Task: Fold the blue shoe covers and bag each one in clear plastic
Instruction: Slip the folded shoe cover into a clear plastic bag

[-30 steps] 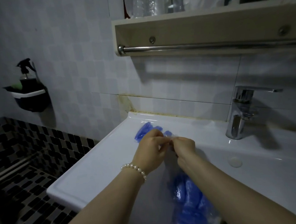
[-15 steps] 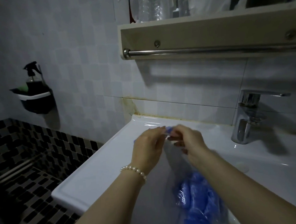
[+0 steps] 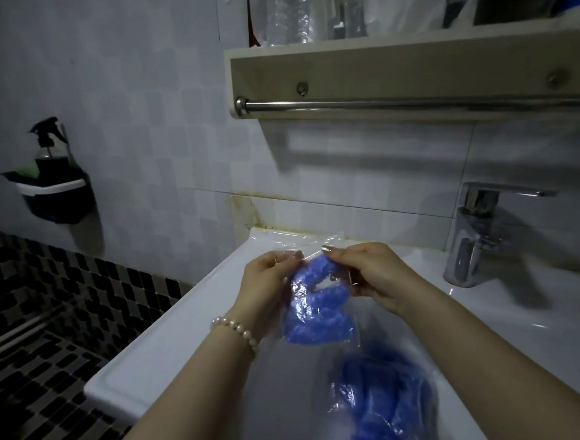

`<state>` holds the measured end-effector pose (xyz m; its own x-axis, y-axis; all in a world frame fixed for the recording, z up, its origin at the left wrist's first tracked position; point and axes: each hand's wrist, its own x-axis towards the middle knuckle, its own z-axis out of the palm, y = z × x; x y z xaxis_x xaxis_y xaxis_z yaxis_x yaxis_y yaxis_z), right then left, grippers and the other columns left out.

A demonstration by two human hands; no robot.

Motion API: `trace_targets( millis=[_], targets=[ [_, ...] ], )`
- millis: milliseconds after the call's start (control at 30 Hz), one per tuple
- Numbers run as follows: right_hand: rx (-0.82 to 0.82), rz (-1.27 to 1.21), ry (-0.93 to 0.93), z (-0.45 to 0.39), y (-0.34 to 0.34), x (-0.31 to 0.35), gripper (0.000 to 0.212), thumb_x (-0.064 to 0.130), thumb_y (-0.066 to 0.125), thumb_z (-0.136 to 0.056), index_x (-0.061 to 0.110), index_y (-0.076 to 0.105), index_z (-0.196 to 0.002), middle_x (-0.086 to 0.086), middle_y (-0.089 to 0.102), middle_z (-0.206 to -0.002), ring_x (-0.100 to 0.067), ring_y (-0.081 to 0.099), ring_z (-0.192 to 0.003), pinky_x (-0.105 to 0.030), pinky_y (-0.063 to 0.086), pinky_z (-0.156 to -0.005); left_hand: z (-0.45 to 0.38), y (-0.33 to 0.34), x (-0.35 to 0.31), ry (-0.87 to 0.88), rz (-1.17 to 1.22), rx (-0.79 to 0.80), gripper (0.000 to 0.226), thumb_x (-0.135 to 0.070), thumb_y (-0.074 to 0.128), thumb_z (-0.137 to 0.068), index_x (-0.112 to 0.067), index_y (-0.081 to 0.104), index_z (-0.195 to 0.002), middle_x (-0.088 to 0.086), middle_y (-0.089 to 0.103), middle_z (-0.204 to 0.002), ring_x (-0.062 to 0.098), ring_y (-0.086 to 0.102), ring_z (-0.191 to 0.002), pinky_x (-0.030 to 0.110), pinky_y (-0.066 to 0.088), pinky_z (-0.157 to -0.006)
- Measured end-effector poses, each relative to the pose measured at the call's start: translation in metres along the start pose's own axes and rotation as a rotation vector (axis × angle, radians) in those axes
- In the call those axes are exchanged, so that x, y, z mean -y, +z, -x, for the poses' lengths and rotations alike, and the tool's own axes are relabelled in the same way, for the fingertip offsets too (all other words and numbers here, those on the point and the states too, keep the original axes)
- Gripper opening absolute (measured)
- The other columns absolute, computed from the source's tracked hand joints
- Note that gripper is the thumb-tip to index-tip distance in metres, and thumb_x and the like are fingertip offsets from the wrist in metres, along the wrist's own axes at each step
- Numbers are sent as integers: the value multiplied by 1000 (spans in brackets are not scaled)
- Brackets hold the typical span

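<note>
Both hands are raised over the white sink (image 3: pixel 173 334), close together in the middle of the view. The left hand (image 3: pixel 269 286) pinches the left part of the top edge of a clear bag (image 3: pixel 313 252) between thumb and fingertips, with the other fingers curled. The right hand (image 3: pixel 364 273) pinches the right part of the same edge, thumb on the near side, and its fingers are also curled around the plastic. Between the two hands the mouth of the bag is stretched, and a thin piece of the plastic stands up above the fingers.

Inside this bag hangs a folded blue cover (image 3: pixel 317 307). It is just below the hands and between the wrists, crumpled and shiny through the plastic. Its top end touches the fingers of the right hand.

Nearer to the camera and lower, a pile (image 3: pixel 384 405) of more blue covers lies in the sink, under loose clear plastic. It is apart from the bag in the hands. The right forearm hides part of it.

On the left wrist is a pearl bracelet (image 3: pixel 236 330).

At the far right of the sink stands a chrome tap (image 3: pixel 471 238). Above, a shelf (image 3: pixel 408 70) on the tiled wall carries a metal rail (image 3: pixel 411 103), and clear plastic things stand on top of it, too blurred to name. On the left wall hangs a dark holder (image 3: pixel 57 195) with a spray bottle (image 3: pixel 48 144) in it.
</note>
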<state>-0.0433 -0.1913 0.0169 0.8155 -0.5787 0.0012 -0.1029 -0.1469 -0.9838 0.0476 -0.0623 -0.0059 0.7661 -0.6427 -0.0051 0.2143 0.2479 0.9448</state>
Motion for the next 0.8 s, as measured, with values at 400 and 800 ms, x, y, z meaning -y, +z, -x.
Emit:
trace_targets(
  millis=[400, 800],
  targets=[
    [34, -69, 45, -3, -2, -8, 5, 10, 71, -80, 7, 70, -76, -5, 66, -65, -15, 59, -58, -25, 50, -56, -6, -7, 4, 5, 75, -19, 12, -6, 55, -92, 4, 59, -97, 14, 72, -89, 27, 71, -83, 35, 59, -72],
    [34, 39, -19, -3, -9, -6, 8, 11, 68, -83, 10, 72, -76, -5, 72, -70, -14, 61, -58, -23, 49, -57, -4, -3, 5, -15, 43, 0, 11, -7, 53, -94, 2, 57, -98, 16, 70, -92, 33, 71, -79, 44, 58, -74]
  ],
)
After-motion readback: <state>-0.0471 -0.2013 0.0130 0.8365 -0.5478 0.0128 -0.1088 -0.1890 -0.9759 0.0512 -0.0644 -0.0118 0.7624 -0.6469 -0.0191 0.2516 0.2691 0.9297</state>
